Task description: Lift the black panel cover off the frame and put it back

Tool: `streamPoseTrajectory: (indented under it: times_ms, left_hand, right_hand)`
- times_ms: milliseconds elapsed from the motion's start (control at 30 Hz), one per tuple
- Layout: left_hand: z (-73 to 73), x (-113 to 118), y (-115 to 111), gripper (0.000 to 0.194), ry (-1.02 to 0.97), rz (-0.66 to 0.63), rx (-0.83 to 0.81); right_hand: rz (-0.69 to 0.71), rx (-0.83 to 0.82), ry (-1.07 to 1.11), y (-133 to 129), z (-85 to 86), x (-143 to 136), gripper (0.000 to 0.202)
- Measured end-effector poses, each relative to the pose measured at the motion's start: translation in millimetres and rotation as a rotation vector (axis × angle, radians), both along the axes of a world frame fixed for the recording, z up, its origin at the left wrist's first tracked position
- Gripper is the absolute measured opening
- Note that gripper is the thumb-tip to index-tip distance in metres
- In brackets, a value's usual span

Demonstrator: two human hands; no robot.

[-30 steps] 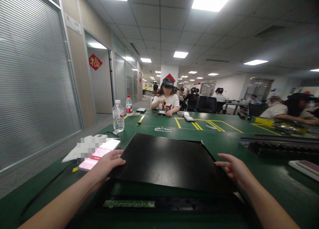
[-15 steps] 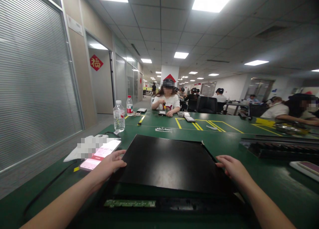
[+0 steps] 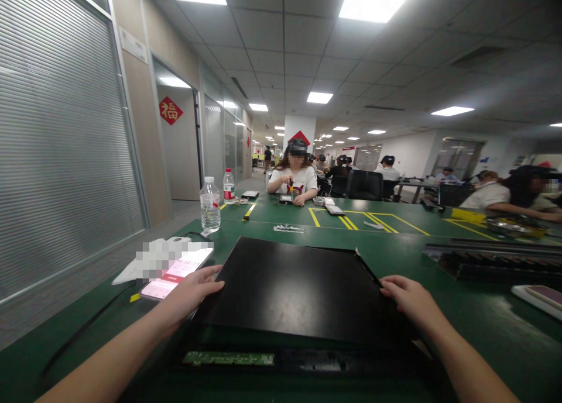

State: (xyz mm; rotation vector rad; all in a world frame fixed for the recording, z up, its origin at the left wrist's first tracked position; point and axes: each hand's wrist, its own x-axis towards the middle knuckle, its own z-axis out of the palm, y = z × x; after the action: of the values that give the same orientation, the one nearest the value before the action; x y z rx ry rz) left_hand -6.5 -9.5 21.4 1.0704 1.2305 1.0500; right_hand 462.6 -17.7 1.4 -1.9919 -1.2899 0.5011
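A flat black display panel (image 3: 294,286) lies in front of me over the green table, its glossy face up. My left hand (image 3: 199,289) grips its left edge, thumb near the top face and fingers along the side. On the opposite side my right hand (image 3: 406,298) pinches the right edge, where a thin dark strip stands slightly off the panel. Below the near edge runs a black strip with a narrow green circuit board (image 3: 228,358) on it. The fingertips under the panel are hidden.
A lit phone (image 3: 178,274) and white wrapping lie left of my hand, with a black cable. Two water bottles (image 3: 210,207) stand behind. Dark slotted trays (image 3: 487,259) and another phone (image 3: 544,295) are at right. A person (image 3: 294,178) works across the table (image 3: 246,224).
Almost nothing differs. My right fingers have closed a little more on the panel's edge, and the left hand has shifted very slightly.
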Motion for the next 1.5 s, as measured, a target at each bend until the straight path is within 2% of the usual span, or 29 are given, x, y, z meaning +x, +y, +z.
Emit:
streamPoseTrajectory:
  times_ms: [233, 433, 633, 767, 1067, 1267, 1500]
  left_hand:
    - [-3.2, -0.8, -0.2, 0.045, -0.019, -0.008, 0.037]
    - [-1.7, 3.1, -1.7, 0.041, 0.030, 0.049, 0.040]
    - [0.4, 3.5, -2.5, 0.040, 0.031, 0.005, 0.036]
    - [0.4, 3.9, -2.8, 0.042, 0.037, 0.029, 0.023]
    - [-1.5, 2.7, -1.0, 0.052, -0.004, -0.007, -0.006]
    - [2.0, 4.2, -3.0, 0.052, -0.016, -0.039, 0.019]
    - [-1.4, 0.2, -2.5, 0.048, 0.048, 0.010, 0.080]
  right_hand:
    - [-0.003, 0.007, -0.030, -0.2, 1.5, -0.8, 0.027]
    - [-0.004, -0.004, -0.077, -2.8, 4.4, -2.8, 0.026]
    - [0.002, -0.016, -0.087, -6.2, 9.5, -7.9, 0.024]
    - [0.001, 0.010, -0.141, -7.5, 12.0, -12.9, 0.025]
    - [0.037, 0.028, -0.173, -6.8, 9.4, -13.7, 0.027]
    - [0.011, 0.025, -0.144, -7.0, 11.6, -14.1, 0.024]
    - [-0.007, 0.014, -0.107, -7.2, 9.5, -10.8, 0.025]
